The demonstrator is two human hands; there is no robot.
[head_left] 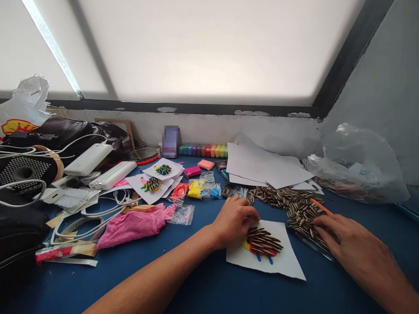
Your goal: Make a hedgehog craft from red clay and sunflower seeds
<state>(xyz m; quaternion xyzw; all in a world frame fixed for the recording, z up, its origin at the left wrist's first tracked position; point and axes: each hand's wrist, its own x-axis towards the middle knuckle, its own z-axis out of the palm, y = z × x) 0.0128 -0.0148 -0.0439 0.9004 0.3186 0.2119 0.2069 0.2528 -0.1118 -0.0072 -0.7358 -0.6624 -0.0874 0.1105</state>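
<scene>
A hedgehog figure of red and yellow clay with blue legs (263, 250) lies on a white sheet of paper (288, 267). Sunflower seeds (266, 237) stick out of its back like spines. My left hand (234, 220) is at the sheet's upper left corner, fingers curled down beside the yellow head; their tips are hidden. To the right, my right hand (353, 244) reaches into a heap of sunflower seeds (284, 200), thumb and forefinger closing in a pinch on seeds at its near edge. An orange stick-like thing (321, 206) lies against the heap.
Two more seed-covered clay figures on paper (151, 185) lie left of centre. Clay packets (195, 189), a pink cloth (134, 226), white cables (88, 214) and power banks (113, 175) crowd the left. White sheets (265, 163) and a plastic bag (363, 168) stand behind the heap.
</scene>
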